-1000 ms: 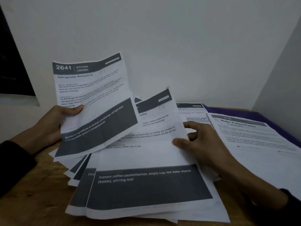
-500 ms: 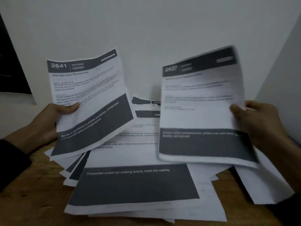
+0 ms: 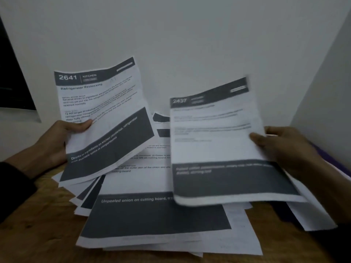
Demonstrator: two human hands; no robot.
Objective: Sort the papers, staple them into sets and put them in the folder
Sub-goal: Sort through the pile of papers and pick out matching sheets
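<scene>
White walls meet in a corner behind a wooden table (image 3: 34,234). On it lies a loose pile of papers (image 3: 157,215), its top sheet reading "Unpeeled onion on cutting board".

At the pile's near-left edge the left hand (image 3: 55,143) holds up sheet 2641 (image 3: 102,118), headed "Refrigerator Restocking" — thumb curled over its left edge, fingers hidden behind the page. The sheet tilts to the right, its lower end hanging over the pile's left side.

Opposite, the right hand (image 3: 284,147) pinches sheet 2437 (image 3: 218,145) at the sheet's right edge, thumb on the printed face and fingers behind. That page is motion-blurred and its body text unreadable; it hangs above the right part of the pile, lower edge curling toward the viewer.

Beyond the right hand, against the wall, a sliver of something purple (image 3: 326,156) shows — whether it is the folder I cannot tell. More white sheets (image 3: 311,215) lie beneath the right wrist.
</scene>
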